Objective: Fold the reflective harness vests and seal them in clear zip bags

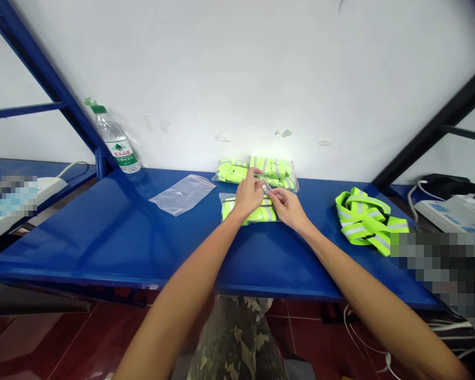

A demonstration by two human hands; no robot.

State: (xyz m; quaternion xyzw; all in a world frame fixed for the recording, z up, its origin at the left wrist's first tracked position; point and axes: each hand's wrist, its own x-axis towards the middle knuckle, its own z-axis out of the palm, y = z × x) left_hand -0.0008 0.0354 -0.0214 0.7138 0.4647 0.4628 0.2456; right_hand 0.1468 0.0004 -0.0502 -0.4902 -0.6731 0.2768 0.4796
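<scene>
My left hand (248,194) and my right hand (287,206) meet over a clear zip bag holding a folded neon-yellow reflective vest (257,214) on the blue table (103,237). Both hands pinch the bag's top edge between thumb and fingers. Just behind them, against the wall, lie two more bagged vests (257,171). An empty clear bag (182,193) lies flat to the left of my hands. A loose pile of neon reflective vests (364,219) sits to the right.
A plastic water bottle (116,140) stands at the back left by a blue frame post (51,79). White power strips with cables lie on side shelves left (43,187) and right (455,211). A black frame bar (431,132) slants at right.
</scene>
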